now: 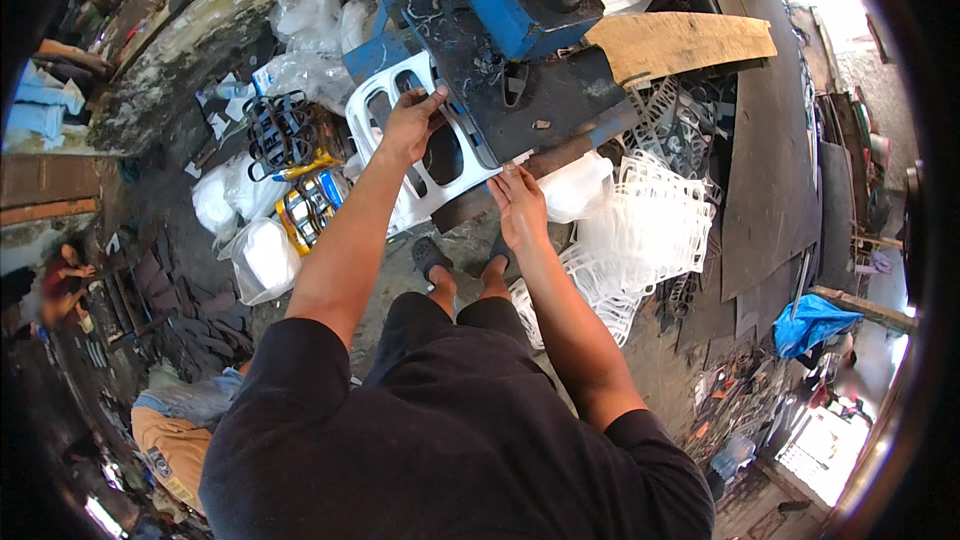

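Both hands hold white plastic panel [425, 155] on blue press [500, 10]: left hand [410, 125] top edge, right hand [518, 205] bottom corner. White plastic scrap heap [650, 230] crowds right.

White plastic sheet [420, 155] with punched rounded openings, lying flat and tilted on the press table; far end at 11 o'clock, near corner at 5 o'clock, partly under the press.

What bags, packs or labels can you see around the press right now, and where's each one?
Clear plastic bags: piled left of the blue machine, crumpled, translucent white.
White filled bag: on the floor below the left hand, rounded, glossy.
Blue bag: floor at far right, crumpled.
No signs or screens visible.
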The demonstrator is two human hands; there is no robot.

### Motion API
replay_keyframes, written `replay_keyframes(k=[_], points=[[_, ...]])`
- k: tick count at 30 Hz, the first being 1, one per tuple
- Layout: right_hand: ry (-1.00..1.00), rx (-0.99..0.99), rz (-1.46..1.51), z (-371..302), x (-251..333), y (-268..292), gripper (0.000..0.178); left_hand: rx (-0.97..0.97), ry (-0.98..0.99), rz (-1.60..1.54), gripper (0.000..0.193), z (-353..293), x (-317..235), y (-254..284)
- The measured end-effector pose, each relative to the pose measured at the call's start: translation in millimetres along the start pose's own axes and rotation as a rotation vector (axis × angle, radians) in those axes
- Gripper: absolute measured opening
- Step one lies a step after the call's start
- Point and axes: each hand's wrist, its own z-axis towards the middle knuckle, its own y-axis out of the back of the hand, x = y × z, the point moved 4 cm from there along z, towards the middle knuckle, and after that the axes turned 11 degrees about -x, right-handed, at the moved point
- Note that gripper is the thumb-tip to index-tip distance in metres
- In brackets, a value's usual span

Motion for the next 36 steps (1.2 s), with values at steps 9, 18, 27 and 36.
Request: replay_keyframes(k=[9, 18, 27, 36], points=[[0.103, 0.005, -0.086, 15, 14, 6, 0.031, -0.105, -0.041, 0.053, 0.029, -11, -10, -11], [0.234, 0.003, -0.26, 21, 20, 5, 0.03, -0.257, -0.095, 0.16, 0.044, 3, -8, 4], [0.273, -0.036, -0.182, 37, 36, 3, 0.021, -0.115, -0.109, -0.015, 0.066, 1, -24, -35], [0.385, -0.158, -0.319, 97, 52, 20, 0.024, 0.088, 0.025, -0.1, 0.086, 1, -31, -72]])
